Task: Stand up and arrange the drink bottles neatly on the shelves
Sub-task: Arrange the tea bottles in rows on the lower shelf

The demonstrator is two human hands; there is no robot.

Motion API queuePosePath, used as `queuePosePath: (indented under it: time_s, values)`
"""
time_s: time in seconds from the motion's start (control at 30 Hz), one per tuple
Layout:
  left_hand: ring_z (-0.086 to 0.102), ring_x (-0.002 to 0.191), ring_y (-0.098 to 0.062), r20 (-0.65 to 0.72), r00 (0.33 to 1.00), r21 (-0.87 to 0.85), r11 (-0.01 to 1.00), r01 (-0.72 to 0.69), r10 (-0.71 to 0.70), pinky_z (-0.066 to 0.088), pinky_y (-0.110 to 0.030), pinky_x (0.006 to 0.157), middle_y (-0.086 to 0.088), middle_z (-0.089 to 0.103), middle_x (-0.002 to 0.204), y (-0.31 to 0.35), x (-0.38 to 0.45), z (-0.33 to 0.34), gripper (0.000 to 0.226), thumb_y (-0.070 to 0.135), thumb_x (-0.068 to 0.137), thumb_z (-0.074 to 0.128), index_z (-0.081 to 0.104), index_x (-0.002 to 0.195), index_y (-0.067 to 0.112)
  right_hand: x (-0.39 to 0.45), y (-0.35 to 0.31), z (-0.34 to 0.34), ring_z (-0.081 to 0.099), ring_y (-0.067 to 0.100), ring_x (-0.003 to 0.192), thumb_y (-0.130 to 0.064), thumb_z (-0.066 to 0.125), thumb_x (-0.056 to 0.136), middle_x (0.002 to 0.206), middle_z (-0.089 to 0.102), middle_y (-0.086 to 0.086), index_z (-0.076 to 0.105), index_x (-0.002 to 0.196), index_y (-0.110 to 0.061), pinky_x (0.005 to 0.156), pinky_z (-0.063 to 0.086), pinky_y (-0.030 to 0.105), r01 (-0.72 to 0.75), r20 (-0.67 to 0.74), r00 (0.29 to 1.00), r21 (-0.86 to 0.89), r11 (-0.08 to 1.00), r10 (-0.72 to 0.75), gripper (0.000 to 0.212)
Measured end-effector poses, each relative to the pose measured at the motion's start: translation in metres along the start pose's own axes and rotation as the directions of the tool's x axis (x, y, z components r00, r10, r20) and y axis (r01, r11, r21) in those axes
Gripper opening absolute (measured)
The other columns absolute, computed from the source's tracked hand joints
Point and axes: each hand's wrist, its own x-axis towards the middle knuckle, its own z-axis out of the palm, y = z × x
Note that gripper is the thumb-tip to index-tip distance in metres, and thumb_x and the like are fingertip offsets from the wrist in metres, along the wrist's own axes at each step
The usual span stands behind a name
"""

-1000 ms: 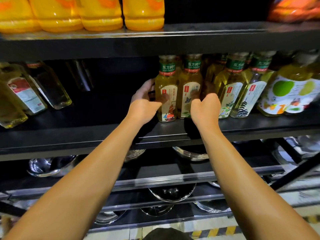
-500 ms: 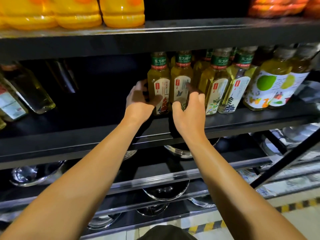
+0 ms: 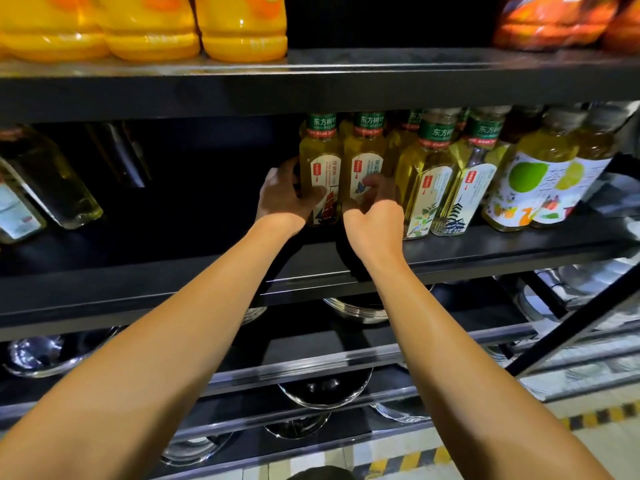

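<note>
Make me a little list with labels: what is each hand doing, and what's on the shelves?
left hand: grips the ship-label tea bottle at the row's left end
right hand: fingers curled on the butterfly-label tea bottle
middle shelf: upright tea bottles on the right; tilted clear bottles far left
top shelf: orange drink bottles
lower shelves: shiny metal bowls
</note>
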Motion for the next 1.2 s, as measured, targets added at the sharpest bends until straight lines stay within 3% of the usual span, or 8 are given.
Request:
queuePosePath:
  time_s: [0.2,0.33,0.53,0.67,0.9,1.0,1.07,1.2]
  values:
    - [0.059,0.113,-0.015,0.025,0.999,-0.049,0.999,0.025,-0.024,0.045,-0.022,0.089,-0.001,0.059,0.127,-0.007,-0.009,-0.013,0.070,0.037,0.085,0.073,0.042,0.145,0.019,-0.009,0.004,-0.005,0.050,0.021,0.093,-0.022,0.060,0.087,0.109,0.053,0.005,0.052,0.115,-0.012,0.080,0.046,0.031,0.073,0.018,0.997,-0.090,0.993,-0.071,0.031]
    - [0.062,0.100,-0.007,-0.060,0.996,-0.232,0.971,0.053,-0.069,0.048,-0.010,0.086,0.007,0.064,0.109,-0.031,-0.046,-0.056,0.042,0.027,0.086,0.073,0.061,0.127,0.022,-0.032,-0.001,0.014,0.046,0.016,0.088,-0.031,0.059,0.091,0.097,0.047,-0.001,0.050,0.097,-0.013,0.073,0.037,0.027,0.210,0.098,0.975,-0.139,0.968,-0.198,0.021]
    - [0.062,0.100,-0.005,-0.282,0.949,-0.066,0.990,0.125,-0.139,0.045,-0.020,0.090,0.010,0.067,0.105,-0.093,-0.092,-0.146,0.025,0.032,0.088,0.067,0.066,0.112,0.025,-0.055,-0.050,0.082,0.060,0.010,0.078,-0.035,0.059,0.092,0.090,0.059,-0.003,0.056,0.129,-0.030,0.062,0.040,0.013,0.391,0.317,0.878,-0.040,0.920,-0.359,0.038]
    - [0.060,0.099,-0.012,-0.415,0.893,0.052,0.975,0.218,-0.177,0.043,-0.024,0.089,0.005,0.067,0.108,-0.146,-0.112,-0.202,0.030,0.034,0.089,0.066,0.065,0.113,0.017,-0.066,-0.080,0.142,0.051,0.004,0.111,-0.033,0.063,0.091,0.125,0.057,-0.010,0.057,0.127,-0.026,0.087,0.041,0.020,0.435,0.412,0.800,0.105,0.894,-0.437,0.037]
    - [0.050,0.097,-0.009,-0.593,0.778,0.057,0.952,0.299,-0.209,0.037,-0.020,0.085,-0.001,0.055,0.114,-0.219,-0.112,-0.285,0.043,0.033,0.083,0.072,0.058,0.120,0.014,-0.074,-0.137,0.244,0.053,0.017,0.121,-0.037,0.071,0.085,0.133,0.053,-0.002,0.048,0.134,-0.019,0.101,0.046,0.036,0.409,0.474,0.767,0.159,0.898,-0.433,0.056]
    - [0.052,0.096,-0.016,-0.608,0.766,0.042,0.956,0.291,-0.207,0.047,-0.031,0.085,-0.005,0.050,0.112,-0.241,-0.098,-0.309,0.041,0.031,0.081,0.074,0.054,0.111,0.011,-0.073,-0.162,0.278,0.052,0.022,0.126,-0.043,0.071,0.084,0.139,0.052,0.005,0.042,0.143,-0.017,0.103,0.043,0.030,0.387,0.470,0.791,0.111,0.915,-0.391,0.071]
    - [0.054,0.100,-0.019,-0.604,0.763,0.013,0.955,0.298,-0.230,0.050,-0.037,0.089,-0.007,0.048,0.119,-0.252,-0.085,-0.322,0.052,0.034,0.080,0.076,0.051,0.119,0.010,-0.072,-0.174,0.295,0.049,0.023,0.131,-0.048,0.071,0.083,0.144,0.049,0.007,0.036,0.148,-0.018,0.106,0.040,0.029,0.375,0.472,0.795,0.109,0.921,-0.380,0.080]
    - [0.049,0.120,-0.020,-0.521,0.814,-0.070,0.963,0.260,-0.258,0.041,-0.027,0.098,-0.007,0.044,0.136,-0.271,-0.060,-0.336,0.076,0.035,0.078,0.080,0.042,0.140,0.014,-0.067,-0.194,0.325,0.043,0.022,0.136,-0.063,0.069,0.065,0.149,0.043,0.003,0.037,0.146,-0.023,0.112,0.038,0.038,0.371,0.402,0.825,0.146,0.917,-0.397,0.096]
